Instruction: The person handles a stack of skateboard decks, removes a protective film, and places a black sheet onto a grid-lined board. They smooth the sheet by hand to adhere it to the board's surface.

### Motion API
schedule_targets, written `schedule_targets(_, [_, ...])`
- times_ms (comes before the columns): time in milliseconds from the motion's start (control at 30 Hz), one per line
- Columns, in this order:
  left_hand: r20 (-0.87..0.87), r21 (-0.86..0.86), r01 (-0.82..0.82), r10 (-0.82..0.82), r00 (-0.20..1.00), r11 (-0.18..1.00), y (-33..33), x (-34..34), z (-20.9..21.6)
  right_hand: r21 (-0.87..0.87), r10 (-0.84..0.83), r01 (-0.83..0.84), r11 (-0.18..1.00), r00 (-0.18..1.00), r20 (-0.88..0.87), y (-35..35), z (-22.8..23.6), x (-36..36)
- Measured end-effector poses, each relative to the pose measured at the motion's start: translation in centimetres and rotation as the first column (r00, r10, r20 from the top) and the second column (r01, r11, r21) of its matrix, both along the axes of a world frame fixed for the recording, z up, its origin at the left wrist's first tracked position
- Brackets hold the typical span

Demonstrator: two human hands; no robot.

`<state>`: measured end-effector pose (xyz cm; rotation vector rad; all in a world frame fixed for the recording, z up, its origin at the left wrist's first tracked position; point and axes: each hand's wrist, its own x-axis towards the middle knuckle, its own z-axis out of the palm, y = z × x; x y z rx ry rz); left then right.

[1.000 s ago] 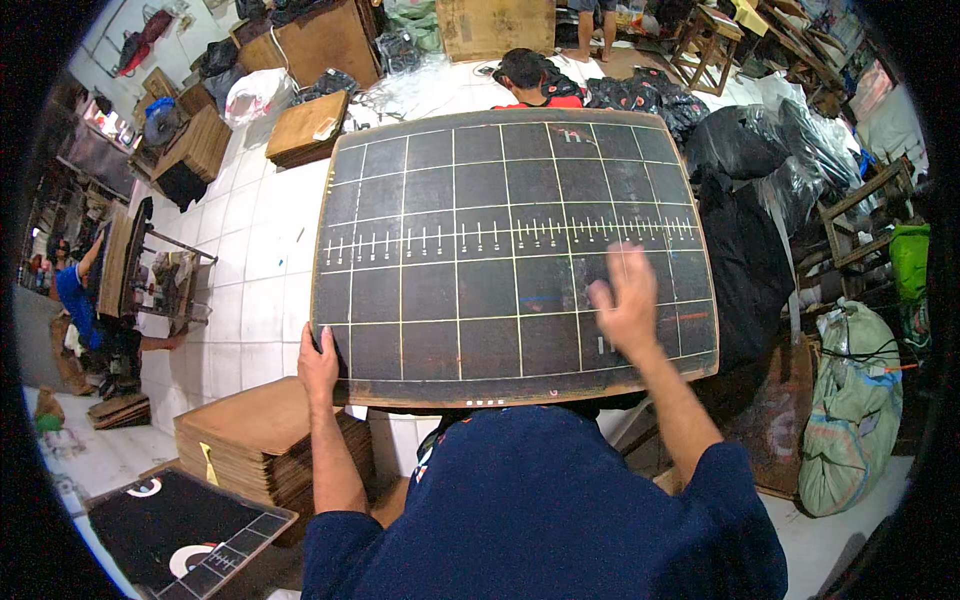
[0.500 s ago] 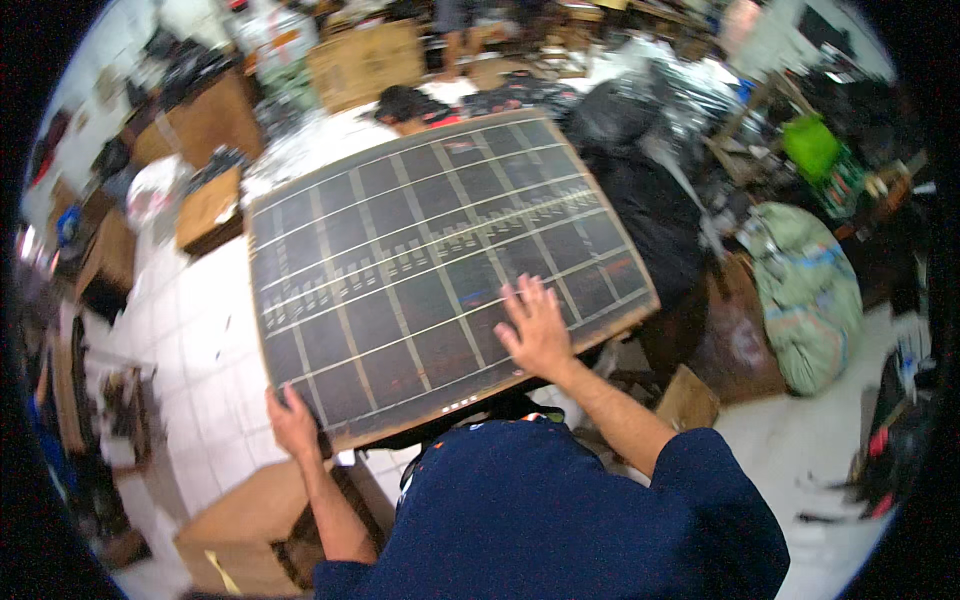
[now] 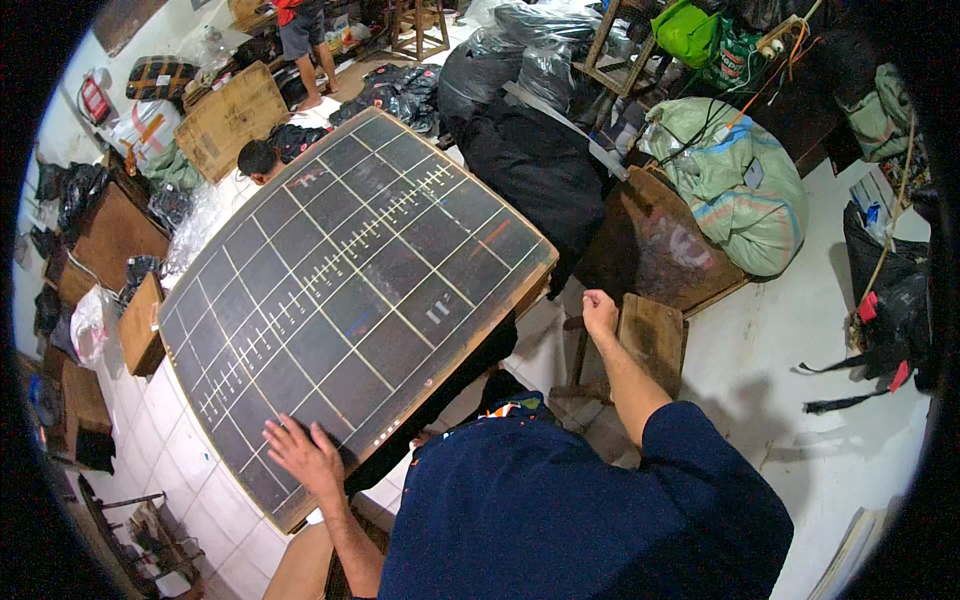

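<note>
A dark table-top board point(image 3: 340, 260) marked with a pale grid and rows of short light strips lies in front of me, its wooden edge worn. My left hand point(image 3: 305, 460) rests flat on its near left part, fingers spread and holding nothing. Past the board's right corner, my right hand point(image 3: 600, 314) is in the air with its fingers curled together; nothing shows in them. Below that hand stands a small wooden stool point(image 3: 650, 345).
Black bags point(image 3: 535, 175) and a stuffed pale green sack point(image 3: 735, 185) crowd the far right side, beside a brown wooden panel point(image 3: 660, 235). One person's head point(image 3: 259, 160) shows behind the board; another person's legs point(image 3: 310, 65) stand farther back. A cardboard box point(image 3: 300, 565) sits at lower left.
My right hand has left the board's surface and moved out to the right, its fingers now curled. My left hand has gone from the board's edge onto its top. The view has turned rightward.
</note>
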<state>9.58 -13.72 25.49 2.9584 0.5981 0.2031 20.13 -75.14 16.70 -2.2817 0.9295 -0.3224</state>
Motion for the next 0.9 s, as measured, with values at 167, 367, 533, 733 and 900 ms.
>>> schedule_targets(167, [-0.018, -0.169, 0.244, -0.251, 0.968, 0.955, -10.3, 5.1, 2.6, 0.048, 0.035, -0.032, 0.998, 0.997, -0.069, -1.5, -5.2, 2.2])
schedule_targets(367, [-0.034, -0.191, 0.358, -0.371, 0.928, 0.914, -21.9, 11.3, 3.9, -0.128, 0.296, -0.299, 0.946, 0.954, -0.042, -3.0, -8.3, 5.6])
schedule_targets(533, [-0.019, -0.183, 0.333, -0.342, 0.939, 0.925, -27.3, 12.8, 3.6, 0.028, 0.551, -0.551, 0.834, 0.831, -0.082, -7.5, -6.9, 5.6])
schedule_targets(733, [-0.113, -0.195, 0.272, -0.297, 0.948, 0.942, -28.2, 13.7, 5.6, 0.067, 0.599, -0.600, 0.797, 0.800, 0.033, -10.0, -3.9, 7.0])
schedule_targets(900, [-0.084, -0.392, 0.292, -0.351, 0.933, 0.872, -29.7, 17.0, 8.8, 0.211, 0.704, -0.677, 0.705, 0.703, -0.099, -10.7, -0.8, 8.0])
